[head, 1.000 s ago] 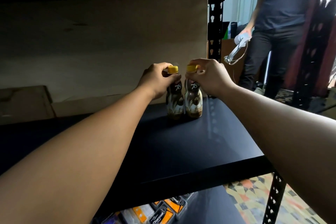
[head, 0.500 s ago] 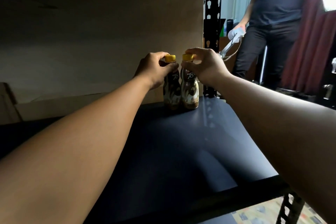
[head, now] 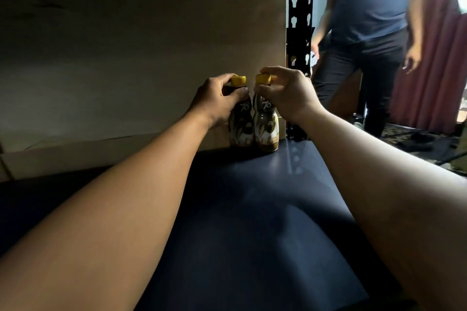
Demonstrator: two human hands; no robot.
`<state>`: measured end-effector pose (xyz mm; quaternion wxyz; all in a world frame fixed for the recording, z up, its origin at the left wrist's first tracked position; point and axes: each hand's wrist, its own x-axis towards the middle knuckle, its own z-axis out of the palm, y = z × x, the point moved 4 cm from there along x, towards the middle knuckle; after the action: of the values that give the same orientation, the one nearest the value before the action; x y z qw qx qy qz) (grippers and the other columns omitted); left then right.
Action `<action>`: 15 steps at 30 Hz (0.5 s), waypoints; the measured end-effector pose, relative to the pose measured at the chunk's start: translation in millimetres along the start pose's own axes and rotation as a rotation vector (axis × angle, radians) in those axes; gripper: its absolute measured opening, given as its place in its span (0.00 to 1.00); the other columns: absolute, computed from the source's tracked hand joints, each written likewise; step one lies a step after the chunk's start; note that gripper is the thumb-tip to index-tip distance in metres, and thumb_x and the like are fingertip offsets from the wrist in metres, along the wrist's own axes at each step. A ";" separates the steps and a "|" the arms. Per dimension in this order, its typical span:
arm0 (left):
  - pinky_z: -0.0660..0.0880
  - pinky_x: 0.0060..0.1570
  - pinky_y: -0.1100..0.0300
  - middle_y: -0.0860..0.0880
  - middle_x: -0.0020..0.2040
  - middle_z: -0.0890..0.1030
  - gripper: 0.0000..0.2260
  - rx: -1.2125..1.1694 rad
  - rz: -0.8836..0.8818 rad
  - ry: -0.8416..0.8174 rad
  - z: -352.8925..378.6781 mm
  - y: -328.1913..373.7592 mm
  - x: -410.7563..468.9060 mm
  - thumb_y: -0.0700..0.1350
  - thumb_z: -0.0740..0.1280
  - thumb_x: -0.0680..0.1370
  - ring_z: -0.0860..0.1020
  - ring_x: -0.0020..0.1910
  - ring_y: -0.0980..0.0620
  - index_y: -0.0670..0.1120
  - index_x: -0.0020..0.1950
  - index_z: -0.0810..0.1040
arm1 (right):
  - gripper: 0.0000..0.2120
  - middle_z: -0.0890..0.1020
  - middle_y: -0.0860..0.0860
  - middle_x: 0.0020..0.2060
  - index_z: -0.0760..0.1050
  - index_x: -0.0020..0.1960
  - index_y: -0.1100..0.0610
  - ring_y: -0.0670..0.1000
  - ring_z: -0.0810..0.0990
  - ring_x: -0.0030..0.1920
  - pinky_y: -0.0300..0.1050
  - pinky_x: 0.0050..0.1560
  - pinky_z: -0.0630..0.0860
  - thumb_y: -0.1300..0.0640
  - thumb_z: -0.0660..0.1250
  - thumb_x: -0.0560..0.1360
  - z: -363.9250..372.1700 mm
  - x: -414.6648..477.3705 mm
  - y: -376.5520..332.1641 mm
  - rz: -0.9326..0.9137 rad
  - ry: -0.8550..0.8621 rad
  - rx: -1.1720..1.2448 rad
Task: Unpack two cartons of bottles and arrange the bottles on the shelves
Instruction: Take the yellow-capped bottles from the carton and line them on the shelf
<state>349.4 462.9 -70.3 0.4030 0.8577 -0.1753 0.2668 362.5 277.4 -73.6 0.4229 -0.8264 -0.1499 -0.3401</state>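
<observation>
Two small brown-and-cream bottles with yellow caps stand upright side by side at the back right of the dark shelf [head: 252, 209], against the cardboard back wall. My left hand [head: 214, 101] grips the neck of the left bottle [head: 240, 124]. My right hand [head: 288, 93] pinches the neck and cap of the right bottle [head: 265, 129]. The bottles touch each other, and both bases rest on the shelf.
A brown cardboard panel [head: 141, 45] closes the shelf's back. The black perforated upright [head: 299, 33] stands just right of the bottles. A person in a dark T-shirt and black trousers [head: 366, 33] stands beyond the rack, beside a red curtain [head: 434, 70].
Both hands have pushed the two bottles further back on the shelf, up to the cardboard wall. The camera has moved in closer, and the person behind has shifted.
</observation>
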 end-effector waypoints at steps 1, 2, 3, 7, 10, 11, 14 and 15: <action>0.77 0.60 0.53 0.52 0.59 0.81 0.18 -0.008 0.006 0.002 -0.1 0.6 -0.1 0.55 0.70 0.78 0.78 0.58 0.52 0.51 0.66 0.77 | 0.21 0.86 0.45 0.56 0.79 0.65 0.40 0.47 0.83 0.58 0.51 0.62 0.79 0.43 0.75 0.73 0.2 0.5 0.6 0.007 -0.003 0.016; 0.77 0.58 0.54 0.52 0.58 0.81 0.17 -0.014 0.013 0.012 -0.3 0.3 0.0 0.55 0.70 0.79 0.78 0.58 0.52 0.51 0.65 0.77 | 0.22 0.86 0.45 0.56 0.79 0.65 0.40 0.46 0.83 0.57 0.50 0.62 0.79 0.43 0.76 0.72 0.4 0.4 1.2 0.012 -0.005 0.032; 0.77 0.56 0.55 0.52 0.58 0.80 0.17 -0.015 0.020 0.029 -0.7 0.2 -0.6 0.54 0.70 0.79 0.78 0.57 0.52 0.51 0.65 0.76 | 0.22 0.86 0.44 0.55 0.79 0.65 0.40 0.45 0.83 0.56 0.49 0.62 0.79 0.43 0.76 0.72 0.9 0.0 1.6 0.016 -0.006 0.049; 0.72 0.45 0.65 0.54 0.56 0.76 0.15 0.008 0.065 0.106 0.2 1.1 -3.8 0.52 0.71 0.79 0.75 0.52 0.55 0.51 0.63 0.74 | 0.20 0.86 0.44 0.53 0.79 0.67 0.42 0.41 0.84 0.51 0.42 0.58 0.80 0.45 0.74 0.75 1.8 -4.4 1.3 0.029 0.007 0.133; 0.76 0.47 0.64 0.53 0.56 0.80 0.14 -0.028 0.076 0.141 -1.3 0.0 -4.0 0.52 0.72 0.78 0.79 0.52 0.55 0.52 0.61 0.77 | 0.19 0.85 0.44 0.50 0.79 0.66 0.42 0.38 0.84 0.47 0.38 0.52 0.80 0.46 0.73 0.76 1.8 -5.4 1.3 0.046 0.020 0.154; 0.78 0.50 0.62 0.52 0.56 0.81 0.14 -0.041 0.073 0.148 -1.8 -0.4 -3.6 0.52 0.72 0.77 0.80 0.53 0.55 0.52 0.61 0.78 | 0.18 0.86 0.44 0.49 0.79 0.66 0.41 0.38 0.84 0.47 0.36 0.50 0.80 0.46 0.73 0.76 1.9 -5.6 1.3 0.047 0.019 0.155; 0.79 0.55 0.60 0.52 0.58 0.82 0.14 -0.038 0.074 0.172 -2.6 -1.6 -1.6 0.49 0.73 0.77 0.80 0.55 0.55 0.52 0.62 0.80 | 0.18 0.86 0.46 0.50 0.80 0.66 0.42 0.39 0.84 0.47 0.37 0.52 0.80 0.47 0.73 0.76 1.7 -6.6 1.2 0.044 0.031 0.152; 0.78 0.54 0.64 0.51 0.58 0.82 0.14 -0.035 0.075 0.175 -2.0 -1.1 -1.7 0.49 0.73 0.78 0.80 0.55 0.56 0.52 0.63 0.80 | 0.19 0.87 0.46 0.51 0.80 0.66 0.42 0.40 0.84 0.48 0.37 0.53 0.79 0.47 0.73 0.76 1.9 -6.5 1.5 0.042 0.035 0.148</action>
<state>348.0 465.3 -70.8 0.4213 0.8169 -0.1760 0.3525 359.4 278.3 -79.8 0.4926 -0.7897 -0.1498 -0.3335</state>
